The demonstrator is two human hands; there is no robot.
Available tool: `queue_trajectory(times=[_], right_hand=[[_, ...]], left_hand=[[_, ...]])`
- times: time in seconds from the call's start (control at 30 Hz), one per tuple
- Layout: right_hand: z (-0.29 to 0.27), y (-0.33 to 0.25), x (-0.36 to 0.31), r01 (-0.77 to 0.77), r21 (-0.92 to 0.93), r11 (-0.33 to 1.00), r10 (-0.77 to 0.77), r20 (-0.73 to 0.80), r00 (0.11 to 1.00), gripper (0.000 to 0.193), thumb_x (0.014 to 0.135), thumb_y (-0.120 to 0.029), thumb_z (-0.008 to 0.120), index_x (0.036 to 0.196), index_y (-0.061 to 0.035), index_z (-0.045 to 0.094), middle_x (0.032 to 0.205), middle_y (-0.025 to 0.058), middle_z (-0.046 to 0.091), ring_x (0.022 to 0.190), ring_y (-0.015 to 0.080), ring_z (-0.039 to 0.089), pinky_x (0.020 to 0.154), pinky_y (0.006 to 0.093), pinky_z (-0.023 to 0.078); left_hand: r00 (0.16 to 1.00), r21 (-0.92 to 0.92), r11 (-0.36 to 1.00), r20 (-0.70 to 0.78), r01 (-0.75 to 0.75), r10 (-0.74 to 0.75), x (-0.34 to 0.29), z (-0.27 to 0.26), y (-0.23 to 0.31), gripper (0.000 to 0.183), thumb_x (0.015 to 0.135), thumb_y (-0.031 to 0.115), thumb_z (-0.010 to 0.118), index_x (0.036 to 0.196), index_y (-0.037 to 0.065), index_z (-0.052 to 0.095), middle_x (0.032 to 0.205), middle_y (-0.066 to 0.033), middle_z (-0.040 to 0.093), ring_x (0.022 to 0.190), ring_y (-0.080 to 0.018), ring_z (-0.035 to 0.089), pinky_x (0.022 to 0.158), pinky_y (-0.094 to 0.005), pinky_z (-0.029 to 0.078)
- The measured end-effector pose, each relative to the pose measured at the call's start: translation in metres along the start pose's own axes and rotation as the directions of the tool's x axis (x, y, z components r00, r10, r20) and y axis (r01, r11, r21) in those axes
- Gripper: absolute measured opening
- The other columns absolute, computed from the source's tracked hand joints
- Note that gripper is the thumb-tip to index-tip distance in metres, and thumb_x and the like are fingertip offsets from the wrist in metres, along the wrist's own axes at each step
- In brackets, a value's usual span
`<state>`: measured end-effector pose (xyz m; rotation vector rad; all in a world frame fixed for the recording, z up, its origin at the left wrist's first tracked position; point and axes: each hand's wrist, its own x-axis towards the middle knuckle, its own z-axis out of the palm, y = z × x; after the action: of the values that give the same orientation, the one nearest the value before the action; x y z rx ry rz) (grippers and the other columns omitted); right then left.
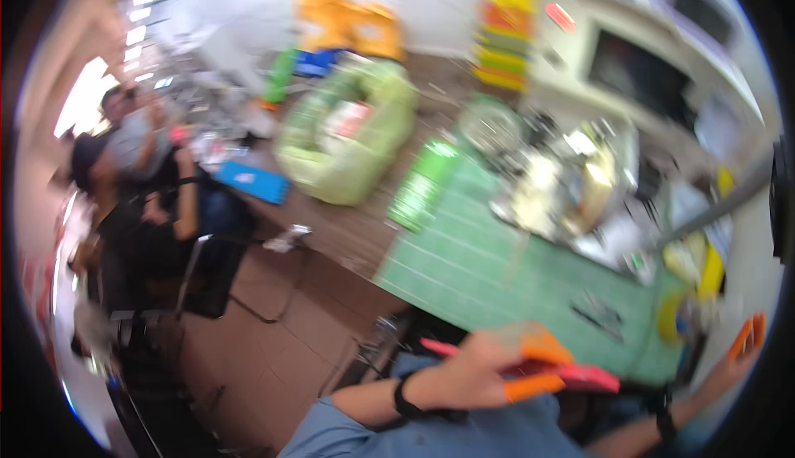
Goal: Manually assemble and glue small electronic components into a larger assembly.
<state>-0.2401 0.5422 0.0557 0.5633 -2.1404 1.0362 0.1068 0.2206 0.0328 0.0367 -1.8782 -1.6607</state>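
The whole picture is smeared by motion. My left hand is in front of the table's near edge, with orange covers on thumb and finger. It is closed around a long, flat red piece, which sticks out on both sides of the hand; its kind is too blurred to tell. At the far right rim, my right hand also wears orange finger covers. Its covered fingers stand apart, with nothing visible between them. Black bands circle both wrists. A dark slim tool lies on the green mat.
A cluttered tray of parts stands on the mat's far side. Left of it lie a green packet and a bin lined with a pale green bag. A yellow tape roll is at right. People sit at the left.
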Motion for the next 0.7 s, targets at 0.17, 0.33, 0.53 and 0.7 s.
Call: queue_trajectory(times=[0.17,0.33,0.53,0.7], right_hand=[[0.02,-0.108,-0.028,0.053,0.721,0.691,-0.352,0.272,0.896,0.035,0.107,-0.035,0.057,0.11,-0.0014,0.065,0.107,0.0163,0.07,0.102,0.0176,0.064,0.081,0.0303,0.047],[0.066,-0.17,-0.05,-0.069,0.858,0.509,-0.781,0.494,0.381,0.055,0.084,-0.049,0.085,0.113,-0.0045,0.071,0.103,0.0169,0.071,0.068,0.0148,0.06,0.057,0.0297,0.045],[0.071,-0.162,-0.068,-0.606,0.667,0.434,-0.688,0.679,0.254,0.059,0.08,-0.05,0.087,0.104,0.0026,0.078,0.094,0.0179,0.075,0.073,0.02,0.073,0.064,0.0277,0.061],[0.088,-0.162,-0.068,-0.575,0.726,0.378,-0.725,0.618,0.303,0.058,0.085,-0.052,0.082,0.102,0.0033,0.079,0.092,0.0167,0.075,0.069,0.0186,0.072,0.061,0.0274,0.061]], left_hand=[[0.991,-0.016,0.994,0.083,0.104,-0.102,0.014,0.009,-0.011,0.03,0.075,0.003,0.091,0.101,-0.001,0.075,0.098,-0.0149,0.077,0.077,-0.0221,0.071,0.066,-0.0304,0.056],[0.991,-0.052,0.997,0.128,0.049,-0.042,0.017,0.025,-0.027,0.028,0.074,0.004,0.09,0.098,-0.002,0.076,0.094,-0.0143,0.076,0.071,-0.0217,0.068,0.061,-0.0289,0.051],[0.991,-0.114,0.993,0.128,0.042,-0.027,0.011,0.028,-0.028,0.032,0.071,0.006,0.092,0.096,-0.005,0.075,0.092,-0.016,0.076,0.069,-0.0226,0.068,0.061,-0.0303,0.051],[0.99,-0.115,0.992,0.137,0.06,-0.044,0.009,0.028,-0.027,0.039,0.067,0.01,0.097,0.097,-0.005,0.075,0.091,-0.0166,0.075,0.068,-0.0219,0.068,0.058,-0.0286,0.05]])
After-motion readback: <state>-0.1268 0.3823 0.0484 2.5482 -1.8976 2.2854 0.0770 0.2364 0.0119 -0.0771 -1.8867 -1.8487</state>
